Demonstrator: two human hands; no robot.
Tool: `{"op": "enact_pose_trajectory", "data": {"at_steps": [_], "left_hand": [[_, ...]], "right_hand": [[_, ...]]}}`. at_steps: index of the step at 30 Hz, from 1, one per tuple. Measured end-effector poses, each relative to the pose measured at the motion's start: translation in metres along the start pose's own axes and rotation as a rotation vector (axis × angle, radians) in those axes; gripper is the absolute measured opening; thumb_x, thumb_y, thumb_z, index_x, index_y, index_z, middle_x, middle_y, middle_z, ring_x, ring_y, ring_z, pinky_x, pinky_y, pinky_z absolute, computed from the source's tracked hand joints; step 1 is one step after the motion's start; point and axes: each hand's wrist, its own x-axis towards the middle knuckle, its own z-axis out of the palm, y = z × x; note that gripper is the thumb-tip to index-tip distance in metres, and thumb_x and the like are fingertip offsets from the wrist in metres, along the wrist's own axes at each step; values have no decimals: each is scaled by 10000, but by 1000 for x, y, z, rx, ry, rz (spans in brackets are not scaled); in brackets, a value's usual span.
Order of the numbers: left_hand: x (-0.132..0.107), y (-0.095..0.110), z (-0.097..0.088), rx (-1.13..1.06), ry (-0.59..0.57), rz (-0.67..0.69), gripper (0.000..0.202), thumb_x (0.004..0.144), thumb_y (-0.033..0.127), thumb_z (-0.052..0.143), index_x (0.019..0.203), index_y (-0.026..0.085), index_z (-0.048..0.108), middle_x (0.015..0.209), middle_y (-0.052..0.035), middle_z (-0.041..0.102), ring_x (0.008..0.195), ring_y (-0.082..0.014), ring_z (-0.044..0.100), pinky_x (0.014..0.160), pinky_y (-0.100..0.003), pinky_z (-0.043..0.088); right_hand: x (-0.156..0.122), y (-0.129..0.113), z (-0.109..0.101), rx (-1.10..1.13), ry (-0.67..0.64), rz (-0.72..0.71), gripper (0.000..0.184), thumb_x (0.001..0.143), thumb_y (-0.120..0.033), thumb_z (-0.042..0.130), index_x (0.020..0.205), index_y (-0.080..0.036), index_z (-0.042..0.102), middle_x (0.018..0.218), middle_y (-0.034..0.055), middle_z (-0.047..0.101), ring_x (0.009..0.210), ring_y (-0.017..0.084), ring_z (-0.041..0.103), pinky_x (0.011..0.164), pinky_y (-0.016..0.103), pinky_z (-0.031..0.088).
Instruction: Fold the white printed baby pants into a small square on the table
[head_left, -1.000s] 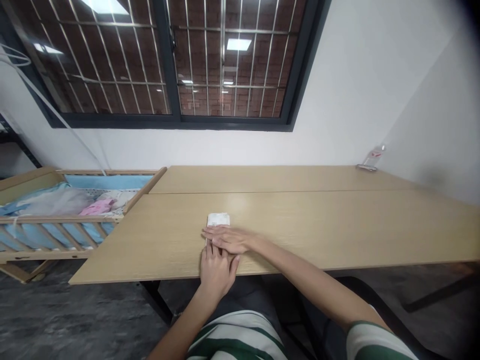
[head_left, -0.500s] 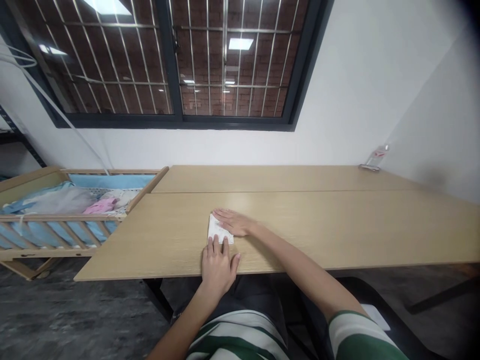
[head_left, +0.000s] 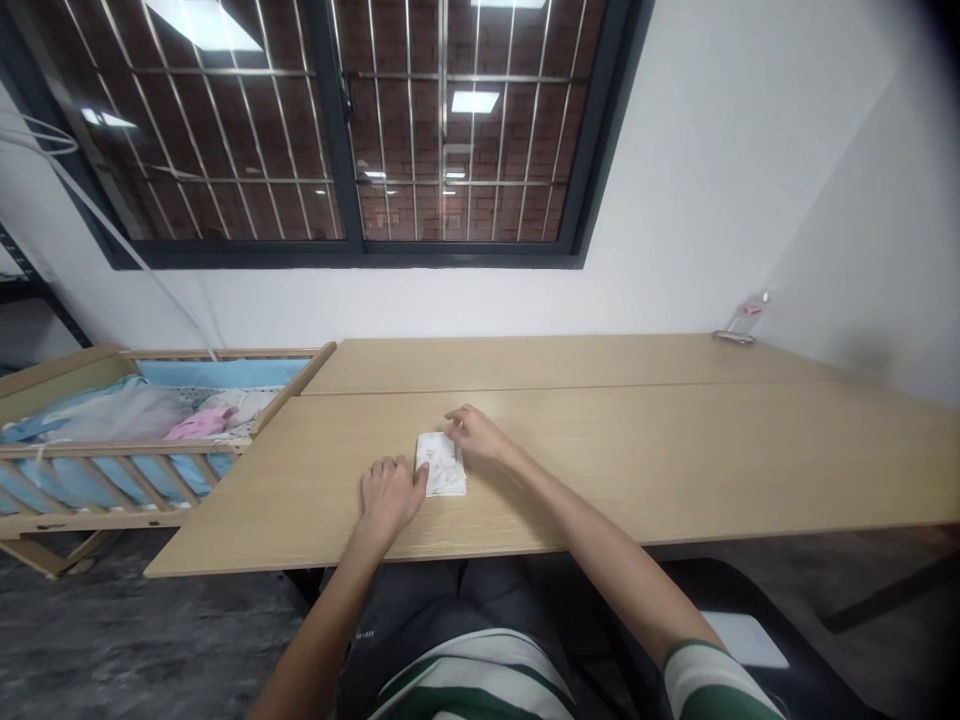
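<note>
A small folded white cloth with a faint print point(head_left: 441, 466) lies on the wooden table point(head_left: 600, 450) near its front edge. My left hand point(head_left: 388, 492) rests on the table at the cloth's left side, fingers curled, thumb touching the cloth's edge. My right hand point(head_left: 476, 434) sits at the cloth's far right corner, fingers bent and pinching or pressing that corner.
A wooden baby cot point(head_left: 135, 430) with blue lining and pink and white cloths stands at the table's left end. A small clear stand point(head_left: 741, 320) sits at the far right by the wall. A barred window point(head_left: 337, 130) is ahead.
My left hand slid from the cloth's near edge to its left side. My right hand lifted off the top of the cloth and drew back to its far right corner, uncovering the cloth.
</note>
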Motion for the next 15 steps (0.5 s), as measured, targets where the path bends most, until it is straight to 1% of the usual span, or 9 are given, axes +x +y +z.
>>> {"op": "enact_pose_trajectory", "data": {"at_steps": [2, 4, 6, 8, 10, 11, 13, 15], "left_hand": [[6, 4, 3, -18, -20, 26, 504, 997, 482, 381, 1058, 78, 676, 1103, -237, 710, 1072, -359, 648, 910, -438, 432], [8, 7, 5, -45, -33, 54, 441, 996, 430, 394, 1065, 88, 664, 1095, -224, 719, 1048, -335, 665, 896, -412, 440], [6, 7, 4, -82, -37, 81, 374, 995, 378, 391, 1043, 112, 650, 1055, -198, 731, 997, -301, 683, 864, -376, 448], [-2, 0, -1, -120, -35, 109, 320, 993, 353, 384, 994, 148, 630, 994, -155, 736, 935, -264, 689, 818, -338, 451], [-18, -15, -11, -193, -20, 139, 281, 986, 358, 379, 921, 188, 593, 908, -98, 719, 856, -227, 673, 765, -303, 448], [-29, -25, -17, -247, -13, 150, 268, 979, 371, 379, 877, 207, 565, 852, -66, 696, 807, -209, 653, 733, -289, 443], [-59, -53, -32, -417, -8, 162, 256, 946, 417, 411, 780, 239, 493, 727, -9, 612, 689, -184, 580, 657, -270, 419], [-93, -87, -49, -479, -73, 174, 296, 896, 463, 475, 694, 253, 428, 647, 24, 527, 624, -170, 503, 610, -262, 380]], "right_hand": [[-3, 2, 7, 21, 1, 45, 205, 863, -240, 671, 1033, -132, 710, 998, 114, 660, 911, 214, 622, 858, 333, 477], [-7, 2, 13, 50, 18, 79, 139, 803, -203, 718, 929, -156, 684, 935, 69, 640, 838, 182, 595, 791, 296, 465], [-13, -2, 18, 101, 33, 110, 167, 759, -195, 750, 886, -166, 645, 898, 40, 619, 798, 162, 568, 733, 266, 447], [-22, -13, 22, 181, 10, 143, 191, 746, -199, 754, 871, -168, 613, 862, 20, 608, 758, 147, 546, 675, 243, 423], [-34, -30, 26, 282, -52, 169, 178, 773, -222, 731, 874, -170, 595, 826, 4, 603, 717, 132, 525, 636, 230, 399], [-41, -42, 28, 335, -91, 174, 172, 789, -240, 719, 881, -171, 591, 814, -2, 600, 703, 126, 517, 627, 227, 389], [-58, -70, 36, 456, -186, 161, 199, 804, -295, 721, 898, -176, 592, 806, -13, 592, 689, 116, 504, 616, 222, 373], [-76, -102, 47, 613, -322, 125, 246, 786, -342, 749, 893, -186, 592, 792, -28, 581, 665, 103, 483, 585, 213, 346]]}}
